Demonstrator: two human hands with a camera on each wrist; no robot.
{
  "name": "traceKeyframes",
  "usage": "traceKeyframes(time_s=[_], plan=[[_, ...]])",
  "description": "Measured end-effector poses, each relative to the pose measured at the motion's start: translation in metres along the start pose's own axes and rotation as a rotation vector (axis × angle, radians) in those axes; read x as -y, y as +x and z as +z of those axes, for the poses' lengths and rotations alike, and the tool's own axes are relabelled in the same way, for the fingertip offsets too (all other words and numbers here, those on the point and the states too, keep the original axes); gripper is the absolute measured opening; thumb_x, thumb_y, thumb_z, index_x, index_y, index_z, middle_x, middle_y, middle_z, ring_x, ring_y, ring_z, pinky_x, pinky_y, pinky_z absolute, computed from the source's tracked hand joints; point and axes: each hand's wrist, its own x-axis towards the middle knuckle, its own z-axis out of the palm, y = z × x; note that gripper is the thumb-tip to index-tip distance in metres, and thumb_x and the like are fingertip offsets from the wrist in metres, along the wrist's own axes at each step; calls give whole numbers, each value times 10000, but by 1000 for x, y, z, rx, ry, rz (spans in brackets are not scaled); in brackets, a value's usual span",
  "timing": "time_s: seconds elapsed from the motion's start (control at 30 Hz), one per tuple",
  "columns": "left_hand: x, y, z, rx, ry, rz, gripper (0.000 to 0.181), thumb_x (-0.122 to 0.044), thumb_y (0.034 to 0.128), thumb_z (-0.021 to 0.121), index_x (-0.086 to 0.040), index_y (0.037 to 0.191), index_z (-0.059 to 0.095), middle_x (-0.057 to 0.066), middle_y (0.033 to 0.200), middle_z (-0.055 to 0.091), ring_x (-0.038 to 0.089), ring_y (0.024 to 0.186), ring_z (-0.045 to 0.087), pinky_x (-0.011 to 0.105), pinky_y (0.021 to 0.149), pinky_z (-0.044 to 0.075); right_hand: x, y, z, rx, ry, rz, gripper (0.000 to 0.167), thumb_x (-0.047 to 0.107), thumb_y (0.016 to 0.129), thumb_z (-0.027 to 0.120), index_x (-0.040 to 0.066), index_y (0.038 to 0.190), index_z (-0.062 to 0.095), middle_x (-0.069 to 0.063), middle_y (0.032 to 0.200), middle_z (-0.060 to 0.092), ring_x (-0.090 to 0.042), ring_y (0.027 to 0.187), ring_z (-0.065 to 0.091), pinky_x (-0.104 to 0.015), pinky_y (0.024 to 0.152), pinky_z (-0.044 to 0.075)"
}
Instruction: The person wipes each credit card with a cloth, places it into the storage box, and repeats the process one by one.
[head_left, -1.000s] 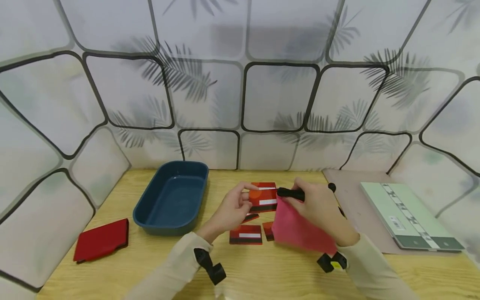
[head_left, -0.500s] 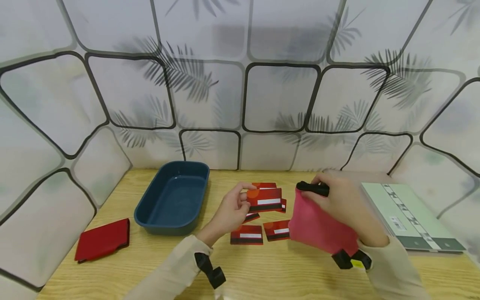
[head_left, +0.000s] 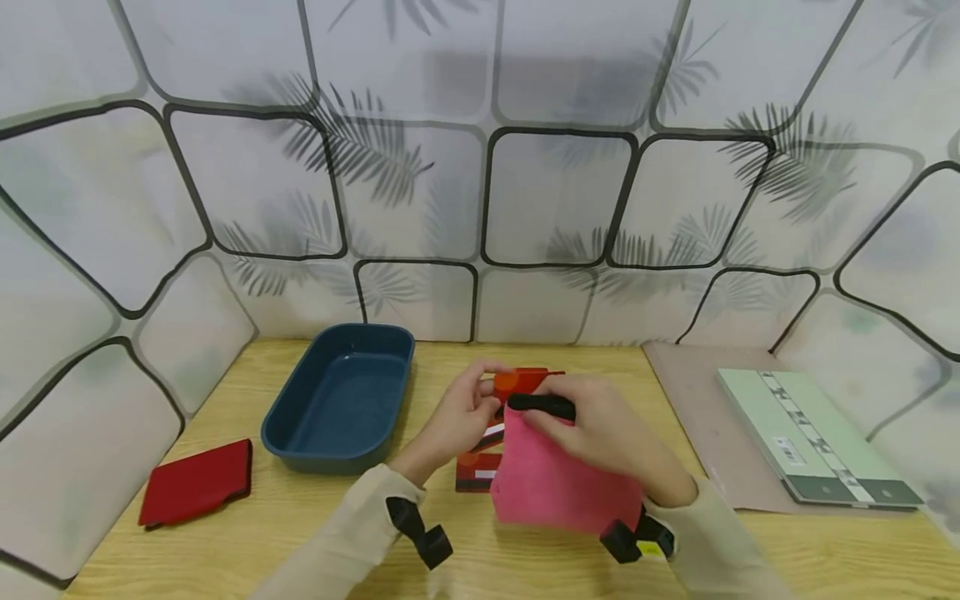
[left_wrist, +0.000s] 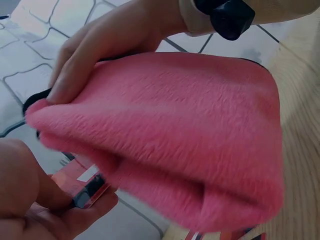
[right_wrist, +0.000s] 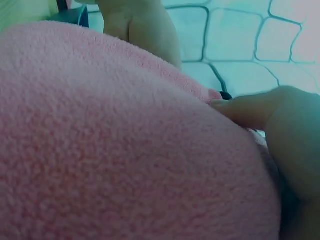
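Between the thumb and fingers of my left hand, a red card with a white strip and dark band is pinched above the table. My right hand grips a folded pink fleecy cloth by its black-trimmed top edge. The cloth is right beside the left fingertips and hides part of the held card in the head view; whether it touches the card I cannot tell. More red cards lie on the table below, partly covered from sight by the cloth. In the right wrist view the cloth fills most of the picture.
A deep blue tray stands left of the hands. Farther left lies a red wallet-like case. On the right, a pale green notebook rests on a greyish-pink sheet. A patterned backdrop encloses the wooden table.
My right hand first drew the cloth right, baring the card, then brought it back left past its starting place, over the card. The left hand has stayed nearly still.
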Motion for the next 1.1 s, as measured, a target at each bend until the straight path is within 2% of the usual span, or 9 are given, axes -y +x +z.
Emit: traceKeyframes(time_s=[0.07, 0.17, 0.4, 0.67, 0.8, 0.87, 0.93, 1.0, 1.1], plan=[[0, -1, -1, 37, -39, 17, 386, 154, 940, 344, 40, 1306, 391, 313, 1177, 598, 146, 739, 637, 199, 678, 526, 4, 6, 6, -24, -34, -16, 118, 243, 830, 759, 162, 881, 691, 68, 800, 658, -48, 676, 547, -236, 625, 480], [0, -1, 0, 60, -89, 18, 394, 153, 942, 330, 39, 1319, 359, 319, 1237, 567, 215, 937, 670, 257, 771, 555, 4, 12, 13, -80, -109, -36, 147, 239, 806, 782, 139, 841, 681, 38, 771, 658, -74, 650, 565, -242, 594, 478], [-2, -3, 2, 30, -109, 25, 405, 161, 925, 318, 50, 1313, 354, 334, 1238, 558, 205, 911, 676, 231, 706, 545, 4, 15, 23, -198, -207, 1, 256, 230, 748, 825, 125, 758, 592, 12, 666, 621, -122, 563, 567, -255, 522, 460], [-3, -10, -4, 56, -126, 16, 369, 135, 951, 348, 40, 1307, 353, 336, 1220, 568, 103, 834, 661, 218, 684, 537, 3, 13, 26, -206, -205, 51, 314, 229, 737, 831, 136, 748, 531, 10, 607, 582, -93, 493, 467, -224, 475, 390], [-3, -13, -9, 79, -137, 23, 386, 156, 938, 353, 64, 1312, 343, 347, 1219, 565, 51, 643, 558, 150, 556, 436, 4, 11, 24, -199, -209, 65, 342, 246, 742, 831, 133, 743, 508, 4, 614, 587, -92, 498, 471, -220, 470, 382], [-2, -15, -11, 88, -128, 37, 383, 157, 932, 364, 71, 1305, 347, 321, 1151, 599, 40, 538, 443, 150, 485, 357, 4, 9, 21, -195, -231, 84, 354, 245, 732, 837, 133, 732, 501, 7, 599, 573, -95, 492, 465, -222, 464, 370], [0, -15, -11, 87, -102, 71, 369, 168, 920, 374, 83, 1279, 359, 227, 955, 630, 47, 486, 331, 162, 451, 291, 3, 6, 16, -190, -246, 113, 357, 239, 722, 844, 136, 721, 503, 11, 585, 558, -106, 489, 460, -232, 461, 357], [0, -15, -10, 64, -81, 81, 365, 170, 908, 384, 78, 1261, 380, 103, 769, 552, 47, 477, 291, 168, 450, 281, 2, 3, 11, -180, -262, 147, 347, 245, 720, 846, 141, 716, 515, 13, 574, 553, -119, 486, 463, -246, 460, 351], [-1, -14, -8, 24, -60, 73, 372, 175, 889, 395, 69, 1245, 411, -3, 653, 369, 62, 482, 271, 172, 471, 281, 0, 2, 3, -163, -268, 191, 320, 242, 734, 833, 146, 719, 528, 10, 575, 546, -138, 497, 469, -266, 459, 341]])
